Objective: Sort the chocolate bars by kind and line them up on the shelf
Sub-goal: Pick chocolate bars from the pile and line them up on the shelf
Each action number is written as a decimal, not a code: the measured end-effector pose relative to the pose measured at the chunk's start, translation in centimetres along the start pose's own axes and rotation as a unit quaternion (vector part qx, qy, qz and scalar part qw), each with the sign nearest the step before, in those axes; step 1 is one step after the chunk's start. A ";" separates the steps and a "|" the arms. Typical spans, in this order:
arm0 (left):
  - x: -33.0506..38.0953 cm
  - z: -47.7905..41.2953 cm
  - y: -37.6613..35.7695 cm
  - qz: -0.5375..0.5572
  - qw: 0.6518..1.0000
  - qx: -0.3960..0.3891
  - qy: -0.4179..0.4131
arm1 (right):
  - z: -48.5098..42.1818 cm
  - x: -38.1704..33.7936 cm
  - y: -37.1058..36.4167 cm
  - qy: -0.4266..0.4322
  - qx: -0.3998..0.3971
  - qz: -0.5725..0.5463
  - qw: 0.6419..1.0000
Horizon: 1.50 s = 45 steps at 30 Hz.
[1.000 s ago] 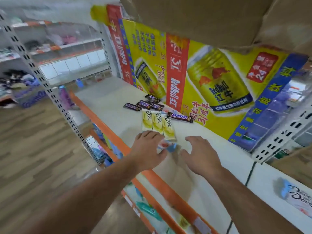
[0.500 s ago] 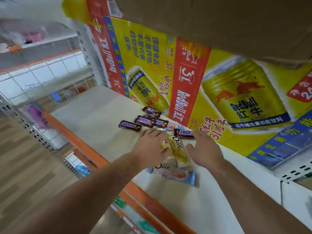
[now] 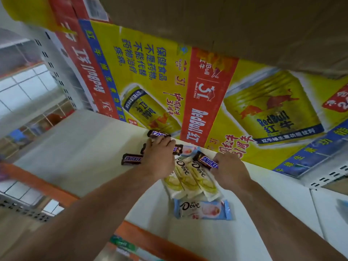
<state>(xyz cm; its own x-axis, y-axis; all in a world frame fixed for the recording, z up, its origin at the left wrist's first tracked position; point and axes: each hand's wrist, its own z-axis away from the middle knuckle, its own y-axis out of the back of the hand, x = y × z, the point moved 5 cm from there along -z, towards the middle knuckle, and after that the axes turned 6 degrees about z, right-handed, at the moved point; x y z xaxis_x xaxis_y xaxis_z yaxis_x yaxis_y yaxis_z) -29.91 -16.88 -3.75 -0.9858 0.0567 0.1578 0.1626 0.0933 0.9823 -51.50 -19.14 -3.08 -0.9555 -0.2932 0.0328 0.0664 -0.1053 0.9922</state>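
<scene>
On the white shelf (image 3: 90, 147), my left hand (image 3: 160, 159) lies over a cluster of brown Snickers bars. Its fingers curl over the middle Snickers bar (image 3: 178, 149). Another Snickers bar (image 3: 157, 133) lies just beyond the fingertips, and a third (image 3: 131, 159) sits left of the wrist. My right hand (image 3: 229, 168) pinches the end of a further Snickers bar (image 3: 204, 160), which lies across the tops of the yellow Dove bars (image 3: 190, 178). Those three lie side by side. A blue Dove bar (image 3: 202, 210) lies crosswise in front of them. Another pale Dove wrapper (image 3: 188, 150) peeks out behind.
A yellow and red Red Bull carton (image 3: 207, 95) forms the wall behind the bars. A brown cardboard box (image 3: 226, 25) hangs overhead. The shelf has an orange front edge (image 3: 47, 187). A perforated upright (image 3: 54, 72) stands at the left, and lower shelves show below.
Both hands have moved forward past the yellow Dove bars. The left one now covers the Snickers cluster and the right one has taken hold of a Snickers bar. The camera has come closer.
</scene>
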 end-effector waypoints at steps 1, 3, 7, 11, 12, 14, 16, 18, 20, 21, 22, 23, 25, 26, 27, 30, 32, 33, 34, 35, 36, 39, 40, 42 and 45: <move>0.0 -0.3 -0.1 -0.009 1.000 -0.008 -0.006 | 0.2 0.1 0.0 -0.009 0.005 -0.024 1.000; 0.2 -0.7 -0.2 -0.009 1.000 -0.015 -0.014 | 0.7 0.5 0.0 -0.035 0.000 -0.063 0.997; 0.8 -1.3 0.4 0.007 1.000 -0.004 -0.015 | 1.2 1.1 -0.6 -0.060 -0.025 -0.072 0.995; 1.5 -1.5 0.9 0.003 0.999 0.017 -0.033 | 1.9 2.0 -1.0 -0.069 -0.033 -0.099 0.992; 1.9 -1.5 1.1 0.010 0.998 0.036 -0.047 | 2.0 2.3 -1.1 -0.073 -0.036 -0.114 0.990; 3.0 -1.3 1.8 0.068 0.993 0.071 -0.069 | 2.3 3.2 -1.0 -0.081 -0.039 -0.164 0.982; 4.2 -1.2 2.3 0.175 0.982 0.046 -0.054 | 2.7 4.1 -0.8 -0.088 -0.037 -0.257 0.962; 5.4 -1.2 2.4 0.253 0.967 -0.012 -0.018 | 3.4 5.0 -0.5 -0.095 -0.033 -0.367 0.925; 6.6 -1.1 2.2 0.342 0.936 -0.071 0.025 | 4.3 6.0 -0.2 -0.091 -0.038 -0.441 0.892; 7.2 -0.9 2.1 0.391 0.914 -0.101 0.049 | 4.8 6.5 -0.1 -0.088 -0.041 -0.469 0.878; 7.9 -0.6 1.9 0.426 0.893 -0.126 0.071 | 5.3 7.1 0.0 -0.085 -0.044 -0.491 0.866; 8.6 -0.2 1.7 0.442 0.881 -0.146 0.086 | 5.9 7.8 0.0 -0.083 -0.047 -0.509 0.855; 10.2 0.7 1.3 0.454 0.867 -0.173 0.107 | 7.3 9.3 -0.2 -0.080 -0.053 -0.540 0.836; 11.0 1.1 1.0 0.464 0.860 -0.180 0.113 | 8.0 10.0 -0.3 -0.077 -0.054 -0.553 0.828; 11.9 1.5 0.6 0.479 0.850 -0.186 0.116 | 8.7 10.9 -0.4 -0.075 -0.055 -0.561 0.822; 14.5 2.9 -0.2 0.516 0.823 -0.201 0.124 | 10.7 13.4 -1.0 -0.071 -0.058 -0.568 0.818; 16.3 3.9 -0.7 0.545 0.801 -0.207 0.135 | 12.0 15.0 -1.4 -0.068 -0.062 -0.577 0.812; 17.1 4.4 -1.0 0.555 0.793 -0.205 0.142 | 12.6 15.7 -1.6 -0.066 -0.063 -0.584 0.806; 17.9 4.9 -1.2 0.563 0.788 -0.199 0.148 | 13.2 16.4 -1.8 -0.065 -0.061 -0.591 0.802; 18.6 5.3 -1.4 0.572 0.783 -0.192 0.152 | 13.7 17.0 -1.9 -0.063 -0.057 -0.597 0.798; 19.3 5.8 -1.6 0.583 0.776 -0.184 0.154 | 14.2 17.5 -2.0 -0.062 -0.051 -0.600 0.796; 21.1 7.1 -2.1 0.613 0.753 -0.176 0.163 | 15.7 18.8 -2.2 -0.059 -0.037 -0.609 0.790; 21.6 7.6 -2.1 0.615 0.750 -0.179 0.164 | 16.3 19.1 -2.3 -0.059 -0.036 -0.613 0.787; 22.5 8.5 -2.1 0.612 0.752 -0.185 0.162 | 17.6 19.5 -2.3 -0.060 -0.035 -0.621 0.781; 23.5 9.6 -1.8 0.612 0.754 -0.184 0.149 | 19.4 20.1 -2.4 -0.066 -0.027 -0.623 0.779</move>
<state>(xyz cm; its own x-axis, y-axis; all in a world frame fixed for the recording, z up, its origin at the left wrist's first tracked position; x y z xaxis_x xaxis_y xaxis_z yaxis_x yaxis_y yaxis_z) -52.99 -6.18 -2.73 -0.0802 -0.3544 0.9316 0.9904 -0.1338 0.0343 -76.40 -6.33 -2.43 -0.3097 0.1685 -0.9358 -0.9273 -0.2710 0.2581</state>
